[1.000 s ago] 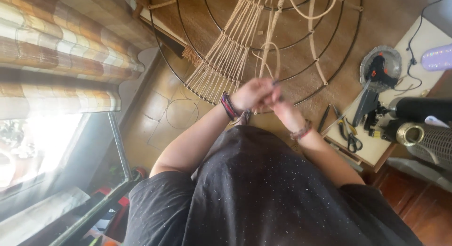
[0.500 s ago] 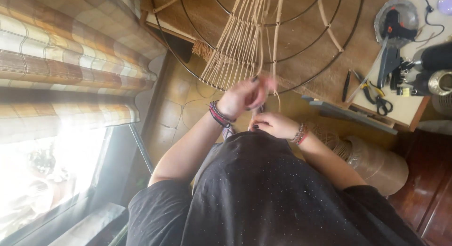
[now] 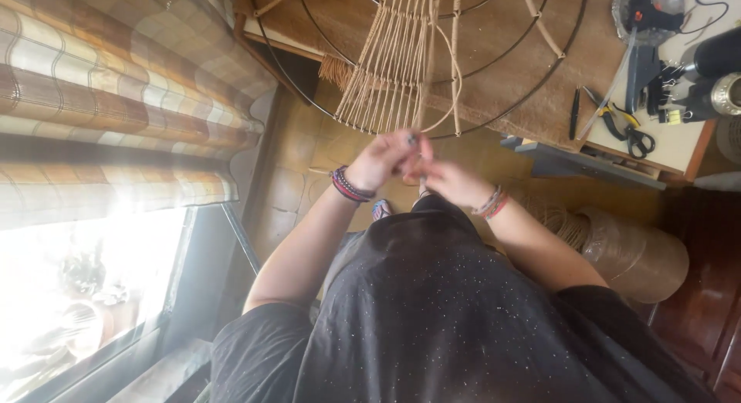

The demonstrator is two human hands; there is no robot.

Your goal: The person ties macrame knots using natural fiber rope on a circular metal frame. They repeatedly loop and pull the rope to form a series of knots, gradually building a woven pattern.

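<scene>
Below the black shirt (image 3: 463, 310), the left hand (image 3: 386, 157) and right hand (image 3: 455, 181) meet mid-frame, fingers pinched on a cord (image 3: 451, 79) hanging from the wire frame (image 3: 540, 71) at top, scissors (image 3: 629, 133) upper right.

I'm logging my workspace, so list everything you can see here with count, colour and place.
wire frame: one, black, round, top centre
cords: many, tan, strung on the frame
table: one, pale top, upper right
scissors: one, black handles, on the table
pliers: one, yellow handles, on the table
twine roll: one, brown, right, on the floor
blinds: striped tan and brown, left
left hand: at the cord ends, beaded bracelets
right hand: touching the left hand, bracelets
</scene>
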